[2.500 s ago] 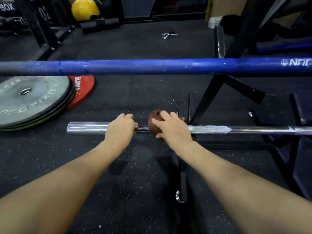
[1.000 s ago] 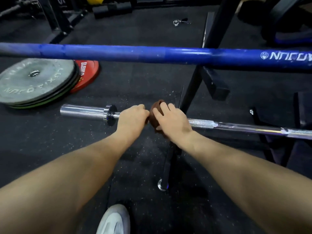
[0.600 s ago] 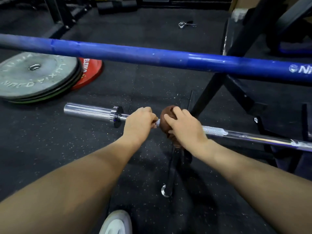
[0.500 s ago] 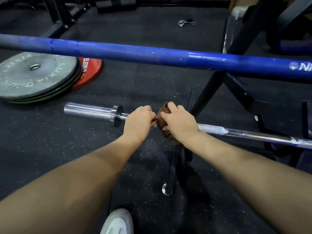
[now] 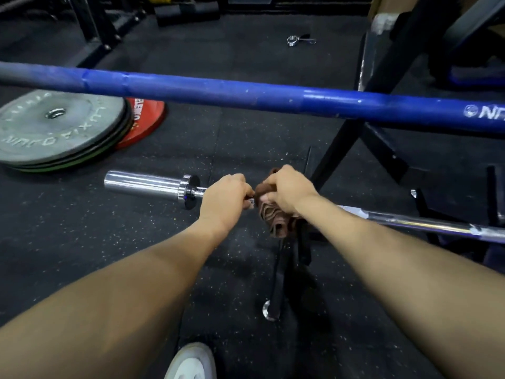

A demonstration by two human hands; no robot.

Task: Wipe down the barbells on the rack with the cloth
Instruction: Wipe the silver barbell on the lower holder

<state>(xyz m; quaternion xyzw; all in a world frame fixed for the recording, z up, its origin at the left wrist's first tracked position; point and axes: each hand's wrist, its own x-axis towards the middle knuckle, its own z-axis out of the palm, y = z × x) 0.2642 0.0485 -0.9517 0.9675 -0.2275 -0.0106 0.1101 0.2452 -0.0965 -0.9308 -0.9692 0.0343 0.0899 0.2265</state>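
The chrome barbell (image 5: 410,221) lies across the lower middle of the view, its thick sleeve (image 5: 142,184) pointing left, its shaft running off to the right edge. The left hand (image 5: 224,199) is curled round the shaft just inside the collar. Right beside it, nearly touching, the right hand (image 5: 287,191) grips the brown cloth (image 5: 273,217), bunched over the shaft with folds hanging below the bar.

Above and beyond the hands a blue barbell (image 5: 246,95) crosses the whole frame — white letters at its right end read "NF" before the edge cuts them off. On the left, a stack of weight plates (image 5: 54,127) lies flat on the floor; the grey top plate carries raised lettering, seen upside down and not clear enough to read. A red plate (image 5: 147,119) peeks out from behind the stack, with part of a white label showing.

The black rack frame (image 5: 352,140) slants up on the right, behind the cloth, and a dark bar with a round metal end (image 5: 270,310) lies on the floor below the hands. A metal collar clip (image 5: 297,39) lies well apart on the far floor. A white shoe toe (image 5: 191,362) shows at the bottom edge. The black rubber floor (image 5: 82,228) is open to the left of the arms — the right side is crowded by rack legs.
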